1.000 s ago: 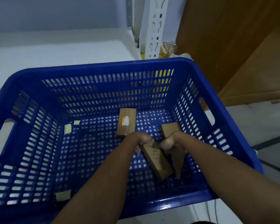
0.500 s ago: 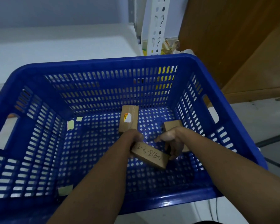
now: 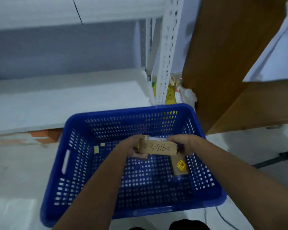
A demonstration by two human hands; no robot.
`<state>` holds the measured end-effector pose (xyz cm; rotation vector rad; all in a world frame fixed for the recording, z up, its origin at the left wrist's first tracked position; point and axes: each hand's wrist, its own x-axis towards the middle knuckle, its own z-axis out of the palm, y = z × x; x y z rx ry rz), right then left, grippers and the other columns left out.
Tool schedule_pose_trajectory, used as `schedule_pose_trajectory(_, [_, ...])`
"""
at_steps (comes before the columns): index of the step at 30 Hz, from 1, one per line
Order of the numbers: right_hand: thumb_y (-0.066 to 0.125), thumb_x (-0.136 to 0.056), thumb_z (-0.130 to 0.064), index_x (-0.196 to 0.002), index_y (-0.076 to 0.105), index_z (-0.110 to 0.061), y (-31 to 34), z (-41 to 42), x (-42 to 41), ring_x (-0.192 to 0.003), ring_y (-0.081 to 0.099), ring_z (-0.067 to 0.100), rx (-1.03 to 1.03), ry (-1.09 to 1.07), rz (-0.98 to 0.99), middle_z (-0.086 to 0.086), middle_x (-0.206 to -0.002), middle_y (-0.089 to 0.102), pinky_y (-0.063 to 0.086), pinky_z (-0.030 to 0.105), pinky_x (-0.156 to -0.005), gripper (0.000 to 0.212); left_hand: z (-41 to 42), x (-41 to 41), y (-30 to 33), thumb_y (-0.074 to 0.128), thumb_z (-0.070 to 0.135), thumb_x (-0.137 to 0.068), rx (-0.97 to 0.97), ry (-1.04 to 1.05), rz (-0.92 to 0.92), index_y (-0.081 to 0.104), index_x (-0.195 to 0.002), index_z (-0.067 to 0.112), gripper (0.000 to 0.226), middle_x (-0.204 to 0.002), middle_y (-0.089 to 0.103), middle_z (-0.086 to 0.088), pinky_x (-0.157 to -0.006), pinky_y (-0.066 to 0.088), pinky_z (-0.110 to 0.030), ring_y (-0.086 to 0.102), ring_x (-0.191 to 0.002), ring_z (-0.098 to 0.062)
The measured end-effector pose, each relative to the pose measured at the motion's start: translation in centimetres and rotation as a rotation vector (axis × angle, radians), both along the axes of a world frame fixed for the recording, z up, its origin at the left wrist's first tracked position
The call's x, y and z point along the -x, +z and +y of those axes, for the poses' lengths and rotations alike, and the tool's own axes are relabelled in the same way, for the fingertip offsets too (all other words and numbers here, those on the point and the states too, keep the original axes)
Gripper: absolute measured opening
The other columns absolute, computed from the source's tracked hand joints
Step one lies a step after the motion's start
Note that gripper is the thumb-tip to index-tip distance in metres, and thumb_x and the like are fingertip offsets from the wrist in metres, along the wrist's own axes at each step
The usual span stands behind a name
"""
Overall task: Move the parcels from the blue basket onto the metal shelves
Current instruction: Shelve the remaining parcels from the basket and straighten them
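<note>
A person looks down at a blue basket standing on a pale floor, just in front of white metal shelves. Both bare hands hold one small cardboard parcel between them, level and above the basket's floor. The left hand has its grip curled round the parcel's left end; the right hand closes round the right end. Handwritten digits run along the side of the parcel that faces the camera.

A second brown parcel, with a yellow and red sticker, lies on the basket floor near the right wall. Something more shows just under the left hand — too hidden to name.

The step in hand appears to be the lift-out: the parcel is raised but not yet on a shelf. The next move likely calls for carrying it forward over the basket's far rim and setting it flat on the low shelf — then returning for the rest.
</note>
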<state>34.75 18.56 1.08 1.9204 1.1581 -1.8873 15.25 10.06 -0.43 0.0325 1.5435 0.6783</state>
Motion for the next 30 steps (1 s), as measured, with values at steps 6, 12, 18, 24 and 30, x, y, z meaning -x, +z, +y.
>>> schedule_pose_trajectory(6, [0.067,-0.089,-0.038,-0.094,0.06,-0.009,17.7,-0.3,1.9,-0.087,0.059,0.021,0.053,-0.163,0.188,0.01,-0.09,0.06,0.054,0.035,-0.086,0.029,-1.8,2.6,17.4,0.064,0.021,-0.084,-0.115,0.079,-0.127,0.055,-0.108,0.01,0.027,-0.123,0.053,-0.017,-0.076,0.055,-0.045,0.055,-0.11,-0.034])
schedule_pose_trajectory(12, [0.069,-0.081,-0.027,-0.116,0.053,-0.012,37.6,-0.3,3.4,-0.108,0.057,0.023,-0.005,-0.126,0.291,0.013,-0.117,0.061,0.048,0.036,-0.1,0.041,-3.4,4.4,38.4,0.062,0.014,-0.08,-0.255,0.049,-0.131,0.064,-0.103,0.018,0.024,-0.116,0.05,-0.018,-0.071,0.057,-0.042,0.055,-0.104,-0.034])
schedule_pose_trajectory(18, [0.071,-0.077,-0.03,-0.128,0.051,-0.011,57.7,-1.7,3.3,-0.099,0.059,0.026,-0.063,-0.009,0.353,0.016,-0.115,0.055,0.054,0.032,-0.073,0.058,-5.6,5.2,59.2,0.063,0.012,-0.08,-0.348,0.048,-0.111,0.059,-0.103,0.014,0.023,-0.12,0.049,-0.02,-0.086,0.055,-0.048,0.054,-0.115,-0.037])
schedule_pose_trajectory(24, [0.074,-0.077,-0.03,-0.125,0.055,-0.006,74.6,-2.5,3.2,-0.089,0.061,0.028,-0.137,0.107,0.446,0.019,-0.109,0.059,0.057,0.035,-0.075,0.057,-8.3,5.0,76.1,0.062,0.015,-0.079,-0.429,0.031,-0.015,0.054,-0.11,0.009,0.033,-0.12,0.052,-0.024,-0.083,0.056,-0.049,0.057,-0.105,-0.041])
schedule_pose_trajectory(30, [0.077,-0.079,-0.027,-0.115,0.053,-0.016,82.8,-3.4,5.2,-0.085,0.065,0.033,-0.166,0.096,0.569,0.021,-0.102,0.064,0.059,0.04,-0.076,0.045,-11.1,5.4,85.5,0.071,0.021,-0.077,-0.554,0.126,0.094,0.06,-0.115,0.01,0.041,-0.118,0.05,-0.021,-0.08,0.058,-0.045,0.058,-0.103,-0.037])
